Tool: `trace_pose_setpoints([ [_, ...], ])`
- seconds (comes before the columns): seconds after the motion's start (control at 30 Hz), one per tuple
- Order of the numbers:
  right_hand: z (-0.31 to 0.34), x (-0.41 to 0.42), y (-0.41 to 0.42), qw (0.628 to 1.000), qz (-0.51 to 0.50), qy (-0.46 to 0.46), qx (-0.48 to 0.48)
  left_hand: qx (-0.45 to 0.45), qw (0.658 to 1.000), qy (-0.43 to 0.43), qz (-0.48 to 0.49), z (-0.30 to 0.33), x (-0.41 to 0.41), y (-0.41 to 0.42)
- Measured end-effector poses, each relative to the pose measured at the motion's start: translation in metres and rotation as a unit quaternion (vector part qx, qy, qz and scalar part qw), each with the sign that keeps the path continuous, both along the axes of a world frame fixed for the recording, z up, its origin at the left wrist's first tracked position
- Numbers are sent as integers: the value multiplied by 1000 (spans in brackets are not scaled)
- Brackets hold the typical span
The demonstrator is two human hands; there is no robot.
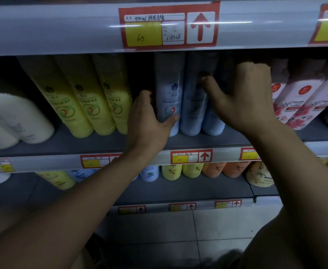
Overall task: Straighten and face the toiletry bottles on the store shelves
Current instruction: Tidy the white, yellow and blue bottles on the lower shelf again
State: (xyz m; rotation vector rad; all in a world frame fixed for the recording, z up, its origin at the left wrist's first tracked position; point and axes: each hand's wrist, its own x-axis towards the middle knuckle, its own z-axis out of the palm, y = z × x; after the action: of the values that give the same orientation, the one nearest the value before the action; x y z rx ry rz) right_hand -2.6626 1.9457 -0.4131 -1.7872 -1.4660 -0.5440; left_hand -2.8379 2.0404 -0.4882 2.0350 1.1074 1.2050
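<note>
Three pale blue bottles stand side by side on the middle shelf. My left hand grips the leftmost blue bottle, thumb across its front low down and fingers round its left side. My right hand reaches over the rightmost blue bottle, fingers curled behind it and thumb lying against the middle blue bottle. The leftmost bottle's label faces forward; the other two labels are partly hidden by my right hand.
Three yellow bottles stand to the left, white bottles beyond them. Pink floral bottles stand to the right. The upper shelf edge with a red price tag overhangs close above. A lower shelf holds yellow and orange bottles.
</note>
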Motion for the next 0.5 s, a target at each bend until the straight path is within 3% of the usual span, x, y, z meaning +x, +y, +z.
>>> trace_pose_setpoints([
  [0.5,-10,33,-40,993,-37,4,109,15,999,4,41,11,-11,-21],
])
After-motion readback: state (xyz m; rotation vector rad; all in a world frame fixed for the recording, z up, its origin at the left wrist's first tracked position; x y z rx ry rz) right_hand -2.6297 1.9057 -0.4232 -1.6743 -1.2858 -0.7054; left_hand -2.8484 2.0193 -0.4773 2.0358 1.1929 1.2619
